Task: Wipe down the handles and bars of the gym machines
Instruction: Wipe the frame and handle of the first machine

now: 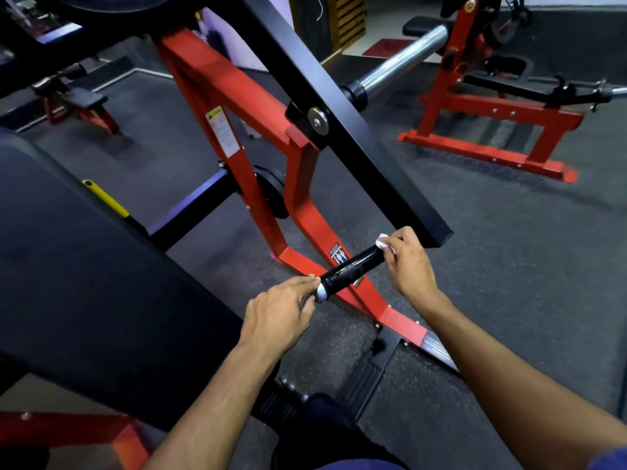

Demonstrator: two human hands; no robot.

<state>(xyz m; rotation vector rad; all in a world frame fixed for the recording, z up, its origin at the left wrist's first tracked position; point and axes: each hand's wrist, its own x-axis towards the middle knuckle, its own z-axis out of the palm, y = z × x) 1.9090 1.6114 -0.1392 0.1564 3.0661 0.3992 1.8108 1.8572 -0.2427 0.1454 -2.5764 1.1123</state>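
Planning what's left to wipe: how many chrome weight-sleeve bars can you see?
2. One chrome bar sticks out behind the black arm, top centre; another chrome bar tip shows at the right edge on the far red machine. Others may be hidden.

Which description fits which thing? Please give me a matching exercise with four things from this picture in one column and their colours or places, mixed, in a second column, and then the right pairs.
Things:
1. handle grip
2. white cloth
3. machine frame
4. lever tip

Descriptions:
A. yellow, beside the dark pad at the left
B. red, sloping down to the floor
C. glossy black, between the two hands
D. pinched in the right hand at the far end of the grip

The left hand holds the near end of the grip.

Pairs: 1-C, 2-D, 3-B, 4-A
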